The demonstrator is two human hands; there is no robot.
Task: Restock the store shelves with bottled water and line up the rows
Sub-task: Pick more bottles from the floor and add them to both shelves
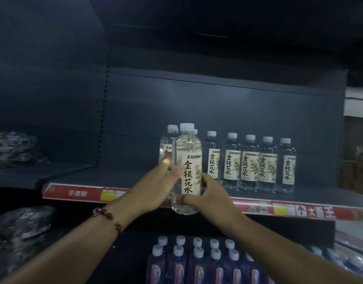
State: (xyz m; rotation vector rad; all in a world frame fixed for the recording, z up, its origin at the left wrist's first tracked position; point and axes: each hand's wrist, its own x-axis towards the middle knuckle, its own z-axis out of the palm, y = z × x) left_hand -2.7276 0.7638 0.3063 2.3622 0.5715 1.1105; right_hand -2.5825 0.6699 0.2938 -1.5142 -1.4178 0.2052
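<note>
Both hands [176,187] are gripping one water bottle [186,169] I'm adding beside the short row [250,160]; most shelf [94,177] space is waiting.

The scene is dim, with a cold blue-grey cast. The upper shelving [176,37] sinks almost to black. Light falls from the front and right: the bottle [186,167] held up in the middle is the brightest thing, its label pale and readable, and a small bright patch sits on a finger of the left hand [156,187]. The row of bottles [250,162] behind is sharp enough to read. The left edge is smeared; the packages [14,148] there are blurred shapes. The red strip [299,211] bends with wide-angle distortion. The lower bottles [197,261] are soft.
</note>
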